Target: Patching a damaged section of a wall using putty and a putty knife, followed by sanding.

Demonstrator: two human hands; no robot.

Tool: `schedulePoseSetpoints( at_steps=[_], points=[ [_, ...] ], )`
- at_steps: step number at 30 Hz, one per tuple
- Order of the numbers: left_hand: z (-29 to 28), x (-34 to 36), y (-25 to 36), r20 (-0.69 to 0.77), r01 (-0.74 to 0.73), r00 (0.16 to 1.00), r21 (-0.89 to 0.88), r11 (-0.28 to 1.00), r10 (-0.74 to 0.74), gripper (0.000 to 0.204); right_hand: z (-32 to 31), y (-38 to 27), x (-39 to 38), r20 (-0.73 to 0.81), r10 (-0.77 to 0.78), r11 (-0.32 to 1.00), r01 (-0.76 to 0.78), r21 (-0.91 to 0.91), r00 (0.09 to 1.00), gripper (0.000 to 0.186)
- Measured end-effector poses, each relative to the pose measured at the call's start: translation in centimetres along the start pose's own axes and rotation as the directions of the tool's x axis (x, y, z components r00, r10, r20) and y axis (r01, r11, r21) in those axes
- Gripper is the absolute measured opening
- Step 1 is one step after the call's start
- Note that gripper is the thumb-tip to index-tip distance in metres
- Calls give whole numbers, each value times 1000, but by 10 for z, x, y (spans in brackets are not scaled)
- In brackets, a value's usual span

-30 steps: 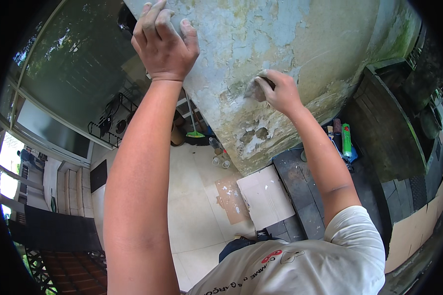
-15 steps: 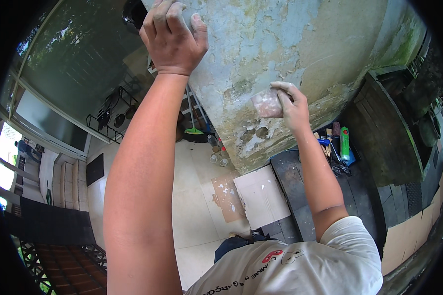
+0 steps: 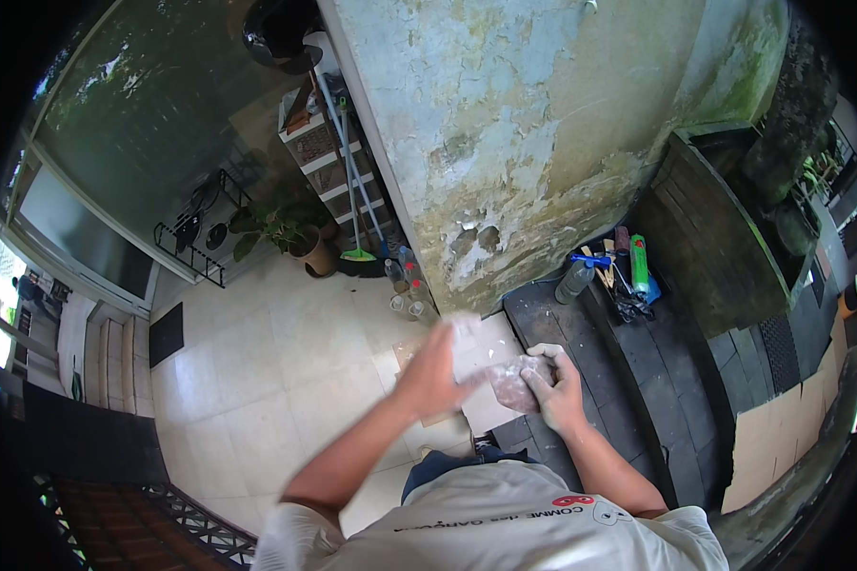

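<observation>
My right hand (image 3: 559, 388), whitened with dust, pinches a squarish, dusty pinkish-grey sheet (image 3: 512, 383), perhaps sandpaper, low in front of my body. Beside it on the left is my left hand (image 3: 436, 369), blurred, its thumb and fingers spread and its palm free, the thumb near the sheet. Above both hands stands a wall (image 3: 533, 124) with flaking pale blue and cream paint, green stains and dark broken patches near its bottom. Behind my hands, pale cardboard (image 3: 486, 414) lies on the floor along the dark tiled step (image 3: 609, 400).
Tools (image 3: 628, 281) and a bottle (image 3: 573, 281) stand on the step beside a dark curved basin (image 3: 705, 238). Left of the wall are brooms (image 3: 352, 190), a potted plant (image 3: 309, 247), cups (image 3: 400, 305), a rack (image 3: 190, 247) and glass panels (image 3: 133, 114). Steps (image 3: 119, 371) rise at far left.
Both hands have come down from the wall to in front of my body and closer together. My left hand has left the wall's edge; the sheet stays in my right hand.
</observation>
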State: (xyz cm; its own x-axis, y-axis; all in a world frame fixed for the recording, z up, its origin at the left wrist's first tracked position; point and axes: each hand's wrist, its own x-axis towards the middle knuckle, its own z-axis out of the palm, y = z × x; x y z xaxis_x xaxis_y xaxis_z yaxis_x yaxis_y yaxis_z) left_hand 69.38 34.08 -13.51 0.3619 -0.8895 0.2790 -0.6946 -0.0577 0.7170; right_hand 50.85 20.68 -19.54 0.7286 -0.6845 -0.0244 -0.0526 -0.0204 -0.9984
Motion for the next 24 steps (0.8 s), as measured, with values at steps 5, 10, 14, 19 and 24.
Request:
schedulePoseSetpoints(
  at_steps=[5, 10, 14, 19, 24],
  points=[
    [44, -111, 3, 227, 508, 858, -500, 701, -460, 29, 55, -7, -49, 12, -33, 998, 33, 55, 999, 43],
    [-1, -158, -5, -65, 295, 942, -301, 907, -329, 16, 102, -22, -61, 353, 132, 903, -259, 342, 926, 34],
    [-21, -178, -23, -17, 190, 980, -251, 949, -200, 18, 117, -21, -73, 581, 295, 860, -476, 185, 759, 27],
    [-16, -195, -23, -83, 171, 970, -431, 886, -227, 24, 124, -18, -96, 387, 307, 951, -296, -90, 869, 34],
    [-34, -203, -17, 215, 412, 908, -607, 679, -359, 26, 125, -49, -100, 353, 254, 967, -231, -108, 901, 46]
  ],
)
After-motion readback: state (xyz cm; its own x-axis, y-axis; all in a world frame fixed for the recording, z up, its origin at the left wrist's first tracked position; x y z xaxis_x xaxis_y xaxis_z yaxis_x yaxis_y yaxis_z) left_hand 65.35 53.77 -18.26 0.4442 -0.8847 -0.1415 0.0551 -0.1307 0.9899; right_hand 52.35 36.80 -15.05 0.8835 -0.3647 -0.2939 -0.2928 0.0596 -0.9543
